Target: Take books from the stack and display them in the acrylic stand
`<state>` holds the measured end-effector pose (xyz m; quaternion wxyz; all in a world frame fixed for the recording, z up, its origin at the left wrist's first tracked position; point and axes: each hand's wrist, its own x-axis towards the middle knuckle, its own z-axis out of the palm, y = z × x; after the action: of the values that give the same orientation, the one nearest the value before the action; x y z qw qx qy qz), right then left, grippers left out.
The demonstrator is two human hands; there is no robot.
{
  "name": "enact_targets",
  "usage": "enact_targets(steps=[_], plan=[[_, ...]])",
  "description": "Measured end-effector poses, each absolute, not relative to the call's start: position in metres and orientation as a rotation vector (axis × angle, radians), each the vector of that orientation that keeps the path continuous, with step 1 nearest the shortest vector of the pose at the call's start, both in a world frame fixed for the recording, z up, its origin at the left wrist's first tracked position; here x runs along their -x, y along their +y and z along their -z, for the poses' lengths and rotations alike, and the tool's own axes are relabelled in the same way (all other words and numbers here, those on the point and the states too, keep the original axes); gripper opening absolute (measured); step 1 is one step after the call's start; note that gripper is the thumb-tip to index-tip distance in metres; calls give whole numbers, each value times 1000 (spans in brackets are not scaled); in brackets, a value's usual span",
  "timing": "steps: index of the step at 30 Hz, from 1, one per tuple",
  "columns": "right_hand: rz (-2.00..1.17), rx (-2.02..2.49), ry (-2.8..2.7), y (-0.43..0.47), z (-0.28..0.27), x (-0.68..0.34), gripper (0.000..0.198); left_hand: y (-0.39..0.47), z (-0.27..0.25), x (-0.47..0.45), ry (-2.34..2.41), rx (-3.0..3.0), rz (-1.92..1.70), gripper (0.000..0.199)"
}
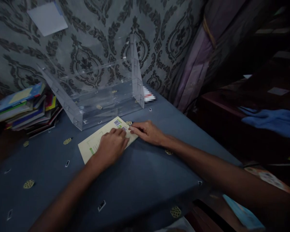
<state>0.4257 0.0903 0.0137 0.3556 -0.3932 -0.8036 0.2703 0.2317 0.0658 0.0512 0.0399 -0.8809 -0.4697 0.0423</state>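
Observation:
A thin cream-coloured book (pixel 87 149) lies flat at an angle on the table, its cover marked with a barcode and small green labels. My left hand (pixel 112 143) rests palm down across the middle of the cover, fingers slightly bent, hiding part of the print. At the book's right end, my right hand (pixel 147 132) pinches the edge near the corner between thumb and fingers. Just behind the book stands a clear acrylic rack (pixel 77 117) with upright side panels and see-through shelves.
A stack of books (pixel 31 111) sits at the table's left. The blue patterned cloth (pixel 140 180) covers the table, whose edge runs along the right. A pixelated white item (pixel 148 94) lies beside the rack. Purple curtain (pixel 195 67) and blue cloth (pixel 273 120) are at right.

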Motion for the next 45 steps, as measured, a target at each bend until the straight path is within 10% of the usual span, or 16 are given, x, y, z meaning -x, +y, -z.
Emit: enact_targets(steps=[45], plan=[[-384,915,-2322,166,29,-415,36,87,-52,-208,-1698,2440,-261,36]])
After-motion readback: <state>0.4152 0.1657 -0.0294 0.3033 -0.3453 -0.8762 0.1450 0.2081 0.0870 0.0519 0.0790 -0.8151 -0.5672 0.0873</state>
